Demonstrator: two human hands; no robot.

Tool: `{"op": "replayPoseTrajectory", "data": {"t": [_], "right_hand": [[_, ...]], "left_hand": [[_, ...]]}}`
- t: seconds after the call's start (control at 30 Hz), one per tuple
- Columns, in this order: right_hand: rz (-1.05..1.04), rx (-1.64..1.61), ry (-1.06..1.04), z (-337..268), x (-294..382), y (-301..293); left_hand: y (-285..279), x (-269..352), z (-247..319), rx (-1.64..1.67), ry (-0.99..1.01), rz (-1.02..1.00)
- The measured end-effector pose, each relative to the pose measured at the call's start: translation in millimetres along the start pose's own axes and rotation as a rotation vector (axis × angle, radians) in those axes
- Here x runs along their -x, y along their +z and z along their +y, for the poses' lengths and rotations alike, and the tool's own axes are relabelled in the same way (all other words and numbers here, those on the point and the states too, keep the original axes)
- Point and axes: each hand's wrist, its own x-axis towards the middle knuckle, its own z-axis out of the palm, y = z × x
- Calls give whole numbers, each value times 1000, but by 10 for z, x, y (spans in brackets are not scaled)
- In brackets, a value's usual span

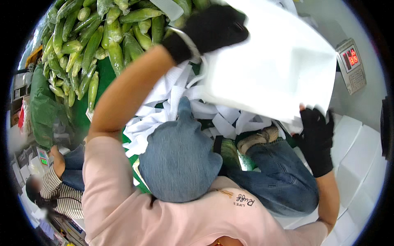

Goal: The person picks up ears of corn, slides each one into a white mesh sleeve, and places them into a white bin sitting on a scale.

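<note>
My left hand, in a black glove, closes on the upper left side of a large white box, blurred and tilted, apparently of foam. A white loop hangs by that wrist. At the box's lower right corner, my right hand, also gloved in black, has its thumb against the edge; the other fingers are spread and partly hidden. Long green vegetables, seemingly ears of corn in husks wrapped in clear film, are heaped beyond my left forearm. White foam net sleeves lie scattered beneath the box.
A digital scale display with red digits stands at the right. White foam blocks or boxes line the lower right. My denim-covered legs are bent below my hands. Another person in stripes sits at the left, near a second scale.
</note>
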Motion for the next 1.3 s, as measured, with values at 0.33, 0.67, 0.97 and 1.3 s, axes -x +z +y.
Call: {"op": "replayPoseTrajectory", "data": {"t": [0.33, 0.67, 0.97, 1.3], "right_hand": [[-50, -372, 189, 351, 302, 1140], [-97, -906, 136, -441, -1020, 672], [776, -1258, 41, -1706, -2293, 1139], [-331, -2453, 29, -1744, -1961, 1270]], "left_hand": [[1588, 712, 50, 391, -291, 494], [1421, 2511, -694, 31, -918, 205], [992, 1501, -270, 865, -1021, 163], [929, 1847, -283, 1138, -1035, 136]]}}
